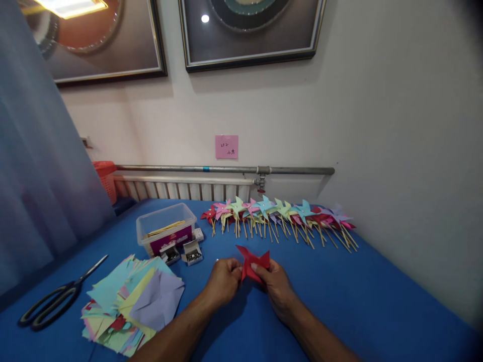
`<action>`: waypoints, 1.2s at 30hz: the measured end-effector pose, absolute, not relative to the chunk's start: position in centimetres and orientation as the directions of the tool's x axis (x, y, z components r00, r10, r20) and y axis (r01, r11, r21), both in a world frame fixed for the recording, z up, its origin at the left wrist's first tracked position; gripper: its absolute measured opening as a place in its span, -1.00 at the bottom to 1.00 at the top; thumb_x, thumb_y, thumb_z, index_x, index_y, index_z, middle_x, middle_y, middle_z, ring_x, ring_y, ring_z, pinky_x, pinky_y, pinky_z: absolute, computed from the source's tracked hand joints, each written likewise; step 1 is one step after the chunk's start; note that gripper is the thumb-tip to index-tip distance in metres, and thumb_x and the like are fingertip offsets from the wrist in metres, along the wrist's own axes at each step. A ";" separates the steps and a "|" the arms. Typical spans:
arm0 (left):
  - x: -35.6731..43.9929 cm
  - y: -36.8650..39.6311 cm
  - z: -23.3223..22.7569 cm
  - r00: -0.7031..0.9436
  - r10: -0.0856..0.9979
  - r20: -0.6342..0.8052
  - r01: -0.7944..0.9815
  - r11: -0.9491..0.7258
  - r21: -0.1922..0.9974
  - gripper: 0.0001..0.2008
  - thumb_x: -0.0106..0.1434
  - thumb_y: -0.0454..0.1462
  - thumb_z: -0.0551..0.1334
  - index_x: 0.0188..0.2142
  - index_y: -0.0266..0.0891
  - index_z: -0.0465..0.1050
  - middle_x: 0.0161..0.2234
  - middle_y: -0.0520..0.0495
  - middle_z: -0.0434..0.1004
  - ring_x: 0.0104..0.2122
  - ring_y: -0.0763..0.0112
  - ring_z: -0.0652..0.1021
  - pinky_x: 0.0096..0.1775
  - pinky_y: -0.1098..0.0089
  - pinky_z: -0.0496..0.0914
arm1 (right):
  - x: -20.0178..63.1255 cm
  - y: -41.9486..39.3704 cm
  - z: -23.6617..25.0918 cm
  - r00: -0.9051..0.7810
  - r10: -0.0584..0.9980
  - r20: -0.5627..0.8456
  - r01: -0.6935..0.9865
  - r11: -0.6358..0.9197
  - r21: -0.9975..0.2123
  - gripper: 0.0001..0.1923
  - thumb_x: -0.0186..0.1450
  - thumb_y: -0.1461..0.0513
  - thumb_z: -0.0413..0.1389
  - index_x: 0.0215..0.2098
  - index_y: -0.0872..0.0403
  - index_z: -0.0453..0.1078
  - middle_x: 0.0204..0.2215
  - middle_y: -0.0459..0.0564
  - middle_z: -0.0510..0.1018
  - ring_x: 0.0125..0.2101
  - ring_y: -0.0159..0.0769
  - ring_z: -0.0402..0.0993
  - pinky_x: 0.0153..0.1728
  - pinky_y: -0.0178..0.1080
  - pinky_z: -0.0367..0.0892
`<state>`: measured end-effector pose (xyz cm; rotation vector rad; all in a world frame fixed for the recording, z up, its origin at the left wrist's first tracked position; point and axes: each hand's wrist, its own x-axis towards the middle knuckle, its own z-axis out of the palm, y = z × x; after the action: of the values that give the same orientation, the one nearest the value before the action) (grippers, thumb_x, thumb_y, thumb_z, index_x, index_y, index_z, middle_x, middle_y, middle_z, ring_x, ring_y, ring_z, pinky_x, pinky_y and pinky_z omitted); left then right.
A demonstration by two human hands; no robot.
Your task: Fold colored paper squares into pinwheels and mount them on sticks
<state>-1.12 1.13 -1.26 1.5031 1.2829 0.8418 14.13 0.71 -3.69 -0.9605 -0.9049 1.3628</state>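
A red folded paper pinwheel (249, 262) is held up over the blue table, its pointed vanes spread. My right hand (278, 287) grips its right side, with the thumb across the front of the paper. On the other side, my left hand (224, 280) is closed, fingertips pinched at the pinwheel's left edge; whether a small part is also between them is hidden. To the left lies a pile of cut paper squares (158, 301) in purple, yellow, blue and other colours. Two small open boxes of metal pins (193, 255) stand beyond my left hand.
A clear plastic tub (166, 221) with thin wooden sticks (166, 229) stands behind the boxes. Black-handled scissors (62, 297) lie at far left. Finished pinwheels on sticks (266, 206) line the table's back. A radiator (181, 188) and pipe run along the wall.
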 end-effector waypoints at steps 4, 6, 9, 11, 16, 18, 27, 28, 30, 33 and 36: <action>-1.1 1.1 -1.2 0.204 0.976 -0.074 0.339 0.001 0.941 -0.79 0.20 -0.30 0.07 -0.56 -0.21 0.30 -0.69 0.12 0.27 -0.69 0.52 0.25 -0.56 0.47 0.11 | 14.2 0.6 -3.7 0.012 1.000 -0.024 -0.360 -0.019 -0.933 -0.64 -0.01 0.09 0.41 -0.33 0.11 0.53 -0.46 -0.05 0.62 -0.48 -0.29 0.46 -0.37 -0.22 0.37; -1.1 1.1 -1.3 0.210 0.976 -0.054 0.339 -0.021 0.941 -0.79 0.20 -0.30 0.08 -0.56 -0.22 0.31 -0.68 0.11 0.27 -0.67 0.52 0.26 -0.55 0.47 0.12 | 14.2 0.6 -3.6 0.012 1.000 -0.023 -0.360 -0.017 -0.933 -0.63 -0.01 0.09 0.41 -0.32 0.11 0.53 -0.47 -0.05 0.62 -0.48 -0.28 0.46 -0.37 -0.23 0.37; -1.1 1.2 -1.5 0.209 0.978 -0.031 0.339 -0.042 0.940 -0.81 0.19 -0.32 0.08 -0.55 -0.23 0.33 -0.66 0.11 0.28 -0.64 0.52 0.26 -0.53 0.47 0.12 | 14.2 0.6 -3.6 0.022 0.999 -0.027 -0.355 -0.017 -0.935 -0.63 -0.03 0.08 0.42 -0.34 0.11 0.53 -0.48 -0.05 0.62 -0.48 -0.29 0.46 -0.37 -0.24 0.35; -1.2 1.2 -1.6 0.199 0.980 -0.024 0.338 -0.046 0.940 -0.82 0.18 -0.32 0.08 -0.54 -0.23 0.33 -0.65 0.11 0.27 -0.64 0.53 0.25 -0.52 0.47 0.12 | 14.2 0.7 -3.7 0.031 0.999 -0.031 -0.361 -0.018 -0.932 -0.63 -0.04 0.08 0.42 -0.36 0.10 0.52 -0.48 -0.05 0.62 -0.48 -0.28 0.47 -0.37 -0.24 0.35; -1.2 1.3 -1.8 0.207 0.978 -0.014 0.337 -0.057 0.940 -0.82 0.18 -0.31 0.09 -0.54 -0.23 0.32 -0.66 0.12 0.25 -0.63 0.53 0.24 -0.50 0.46 0.11 | 14.1 0.6 -3.5 0.005 0.999 -0.049 -0.396 -0.043 -0.917 -0.64 -0.03 0.10 0.42 -0.33 0.10 0.53 -0.46 -0.05 0.63 -0.46 -0.27 0.49 -0.33 -0.23 0.37; -1.2 1.4 -1.8 0.212 0.977 -0.020 0.335 -0.054 0.941 -0.82 0.19 -0.30 0.08 -0.54 -0.23 0.31 -0.65 0.13 0.24 -0.62 0.52 0.24 -0.50 0.46 0.11 | 14.1 0.6 -3.4 0.003 0.999 -0.046 -0.402 -0.041 -0.915 -0.63 -0.03 0.10 0.42 -0.32 0.10 0.53 -0.48 -0.06 0.63 -0.46 -0.27 0.50 -0.32 -0.23 0.37; -1.1 1.0 -1.3 0.226 0.974 -0.022 0.331 -0.055 0.942 -0.81 0.19 -0.31 0.08 -0.56 -0.22 0.26 -0.65 0.14 0.18 -0.61 0.54 0.19 -0.51 0.47 0.07 | 14.1 0.6 -3.5 0.025 0.999 -0.046 -0.385 -0.033 -0.922 -0.62 -0.03 0.08 0.43 -0.34 0.10 0.52 -0.48 -0.05 0.62 -0.49 -0.29 0.48 -0.37 -0.24 0.37; -1.1 0.9 -1.2 0.224 0.974 -0.018 0.337 -0.060 0.940 -0.81 0.18 -0.31 0.08 -0.56 -0.22 0.25 -0.65 0.14 0.17 -0.61 0.54 0.18 -0.51 0.48 0.07 | 14.1 0.6 -3.5 0.028 0.999 -0.046 -0.386 -0.032 -0.922 -0.62 -0.03 0.07 0.43 -0.34 0.10 0.51 -0.49 -0.06 0.62 -0.49 -0.28 0.48 -0.38 -0.24 0.37; -1.0 0.8 -1.1 0.218 0.976 -0.012 0.343 -0.065 0.937 -0.81 0.18 -0.32 0.08 -0.56 -0.22 0.25 -0.64 0.14 0.18 -0.61 0.54 0.18 -0.51 0.48 0.08 | 14.0 0.5 -3.5 0.035 0.998 -0.047 -0.383 -0.030 -0.923 -0.62 -0.04 0.08 0.42 -0.34 0.10 0.51 -0.49 -0.05 0.62 -0.48 -0.27 0.48 -0.39 -0.24 0.36; -0.9 0.8 -1.2 0.208 0.978 -0.004 0.342 -0.068 0.937 -0.81 0.19 -0.32 0.08 -0.56 -0.22 0.26 -0.64 0.13 0.20 -0.60 0.54 0.20 -0.51 0.48 0.09 | 14.0 0.6 -3.5 0.049 0.998 -0.049 -0.377 -0.027 -0.926 -0.64 -0.03 0.09 0.42 -0.35 0.10 0.51 -0.47 -0.04 0.63 -0.49 -0.27 0.48 -0.39 -0.24 0.36; -0.8 0.8 -1.3 0.205 0.979 0.002 0.347 -0.074 0.935 -0.79 0.21 -0.31 0.08 -0.57 -0.22 0.26 -0.64 0.12 0.23 -0.60 0.53 0.22 -0.51 0.47 0.09 | 14.0 0.6 -3.6 0.058 0.997 -0.048 -0.375 -0.023 -0.927 -0.67 -0.01 0.11 0.40 -0.35 0.10 0.51 -0.47 -0.05 0.63 -0.48 -0.27 0.48 -0.38 -0.24 0.36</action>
<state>-0.84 0.81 -1.25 1.5873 1.2881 0.8907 14.04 0.58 -3.57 -0.9782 -0.8597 1.3444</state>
